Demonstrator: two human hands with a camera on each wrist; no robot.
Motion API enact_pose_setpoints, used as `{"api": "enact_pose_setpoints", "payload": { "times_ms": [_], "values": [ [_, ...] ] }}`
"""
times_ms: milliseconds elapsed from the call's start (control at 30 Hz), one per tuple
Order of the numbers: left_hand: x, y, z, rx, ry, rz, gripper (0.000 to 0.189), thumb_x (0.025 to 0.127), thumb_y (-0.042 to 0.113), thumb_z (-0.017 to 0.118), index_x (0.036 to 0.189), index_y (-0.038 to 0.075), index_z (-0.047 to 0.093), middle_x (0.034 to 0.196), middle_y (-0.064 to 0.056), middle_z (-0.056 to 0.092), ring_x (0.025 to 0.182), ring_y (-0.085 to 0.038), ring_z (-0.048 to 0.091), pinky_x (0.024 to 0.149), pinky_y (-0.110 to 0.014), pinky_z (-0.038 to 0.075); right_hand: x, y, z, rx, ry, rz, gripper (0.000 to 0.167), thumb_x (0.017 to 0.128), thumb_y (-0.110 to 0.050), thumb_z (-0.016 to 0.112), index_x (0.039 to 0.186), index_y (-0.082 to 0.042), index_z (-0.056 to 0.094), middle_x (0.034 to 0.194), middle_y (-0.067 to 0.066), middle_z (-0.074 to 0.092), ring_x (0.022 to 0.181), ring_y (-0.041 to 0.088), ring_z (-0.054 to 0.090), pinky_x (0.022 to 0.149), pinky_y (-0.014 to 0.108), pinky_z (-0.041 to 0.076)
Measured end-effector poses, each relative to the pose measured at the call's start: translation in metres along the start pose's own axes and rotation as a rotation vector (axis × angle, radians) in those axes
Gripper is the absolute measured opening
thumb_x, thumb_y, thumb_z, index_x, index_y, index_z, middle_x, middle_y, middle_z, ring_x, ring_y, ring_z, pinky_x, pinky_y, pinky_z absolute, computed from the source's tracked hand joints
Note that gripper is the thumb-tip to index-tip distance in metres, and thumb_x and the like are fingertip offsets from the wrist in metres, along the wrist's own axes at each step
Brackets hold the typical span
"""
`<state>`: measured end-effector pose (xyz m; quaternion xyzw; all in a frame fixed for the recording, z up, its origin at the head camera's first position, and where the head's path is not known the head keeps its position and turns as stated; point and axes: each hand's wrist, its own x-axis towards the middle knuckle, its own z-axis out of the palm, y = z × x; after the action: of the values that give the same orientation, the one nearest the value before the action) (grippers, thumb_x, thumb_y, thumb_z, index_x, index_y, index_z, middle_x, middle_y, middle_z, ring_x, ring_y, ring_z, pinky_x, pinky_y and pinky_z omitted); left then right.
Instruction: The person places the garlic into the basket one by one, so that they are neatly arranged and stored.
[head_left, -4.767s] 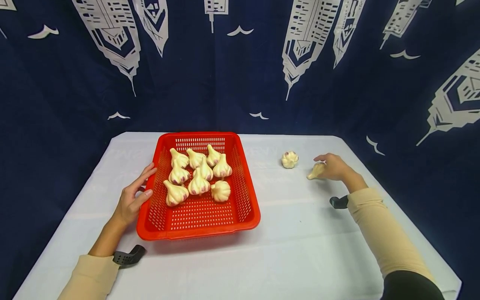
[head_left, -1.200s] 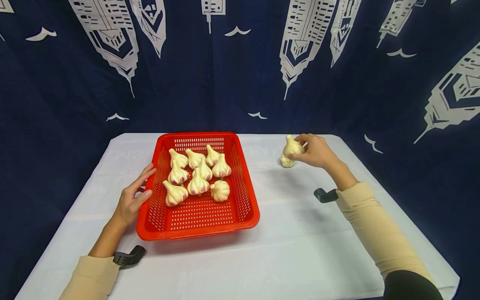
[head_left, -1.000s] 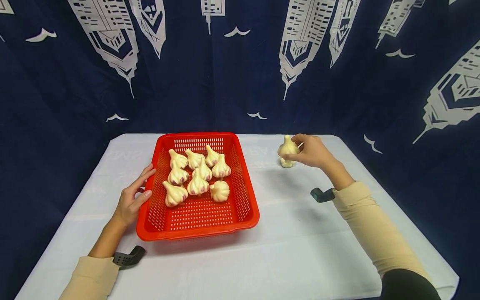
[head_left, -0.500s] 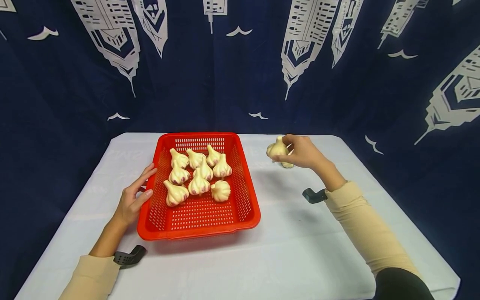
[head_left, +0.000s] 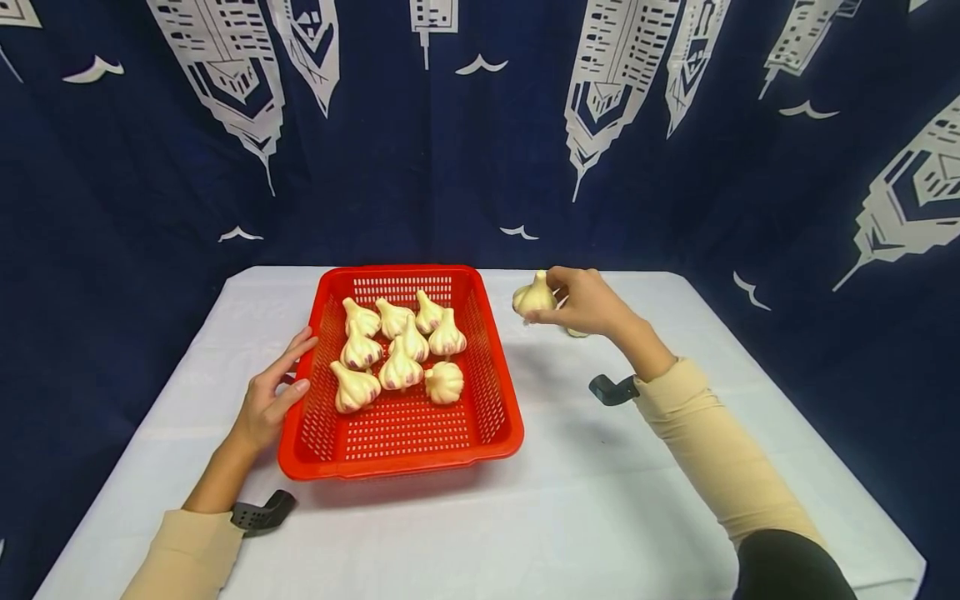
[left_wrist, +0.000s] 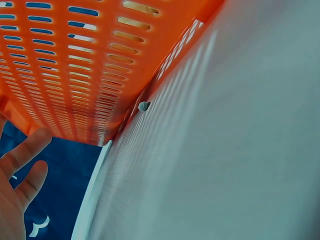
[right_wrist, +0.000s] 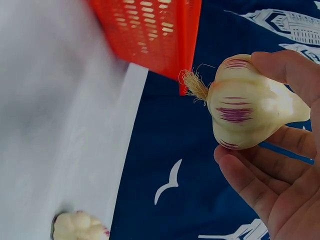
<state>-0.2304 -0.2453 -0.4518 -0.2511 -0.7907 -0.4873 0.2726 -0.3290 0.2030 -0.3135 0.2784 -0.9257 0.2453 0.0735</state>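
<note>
In the head view my right hand (head_left: 588,305) holds a garlic bulb (head_left: 535,296) above the table, just right of the red plastic basket (head_left: 405,462). The right wrist view shows that bulb (right_wrist: 245,102) pinched between thumb and fingers, with purple streaks and a tuft of dry roots. My left hand (head_left: 264,404) rests with extended fingers against the basket's left rim. Seen from the left wrist, the fingers (left_wrist: 30,147) touch the slotted wall from outside. Several garlic bulbs (head_left: 401,367) lie inside the basket, mostly toward its back and middle.
One more garlic bulb (right_wrist: 80,227) lies on the white-covered table (head_left: 600,500), mostly hidden behind my right hand in the head view. A dark blue curtain (head_left: 420,167) with white building prints hangs behind the table.
My right hand has picked up a garlic bulb from the table's right side and carried it left, past the other loose bulb, toward the basket. My left hand has stayed at the rim.
</note>
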Motion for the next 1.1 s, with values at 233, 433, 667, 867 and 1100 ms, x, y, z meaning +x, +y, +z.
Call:
{"api": "enact_pose_setpoints", "payload": {
  "times_ms": [233,433,667,867,1100],
  "values": [
    [0.0,0.0,0.001,-0.002,-0.004,-0.004,0.054,0.084,0.002,0.051,0.138,-0.002,0.054,0.15,-0.018,0.043,0.1,0.002,0.056,0.077,-0.017,0.042,0.003,-0.013,0.005,0.04,0.023,0.011,0.057,0.076,-0.033,0.085,0.114,0.003,0.063,0.105,0.014,0.068,0.091,0.027,0.066,0.075,0.037,0.057],
    [0.001,0.001,0.001,0.002,-0.011,-0.014,0.055,0.084,0.003,0.051,0.139,-0.002,0.054,0.151,-0.019,0.043,0.101,0.003,0.056,0.077,-0.017,0.042,0.003,-0.028,0.007,0.084,-0.001,-0.044,0.051,0.076,-0.03,0.086,0.112,-0.001,0.064,0.103,0.011,0.069,0.088,0.024,0.066,0.073,0.034,0.056],
    [0.0,0.0,0.0,0.005,-0.005,-0.018,0.055,0.084,0.003,0.051,0.139,-0.001,0.054,0.151,-0.018,0.043,0.1,0.002,0.056,0.077,-0.017,0.042,0.009,-0.041,0.008,0.076,-0.007,-0.083,0.05,0.077,-0.03,0.084,0.113,-0.002,0.064,0.105,0.011,0.069,0.089,0.023,0.067,0.073,0.033,0.056],
    [0.0,0.0,-0.001,0.001,-0.007,-0.019,0.055,0.085,0.004,0.051,0.139,-0.001,0.054,0.151,-0.018,0.042,0.101,0.002,0.056,0.077,-0.018,0.042,0.015,-0.052,0.012,0.087,-0.003,-0.112,0.047,0.077,-0.027,0.084,0.112,-0.002,0.065,0.107,0.011,0.067,0.086,0.023,0.068,0.072,0.033,0.057],
    [-0.001,0.0,-0.001,-0.011,-0.01,-0.026,0.055,0.085,0.004,0.05,0.139,-0.002,0.054,0.151,-0.018,0.042,0.099,0.001,0.056,0.077,-0.02,0.042,0.021,-0.062,0.019,0.099,-0.048,-0.155,0.045,0.078,-0.026,0.082,0.11,-0.001,0.064,0.102,0.011,0.068,0.086,0.024,0.067,0.075,0.034,0.057]
  ]
}}
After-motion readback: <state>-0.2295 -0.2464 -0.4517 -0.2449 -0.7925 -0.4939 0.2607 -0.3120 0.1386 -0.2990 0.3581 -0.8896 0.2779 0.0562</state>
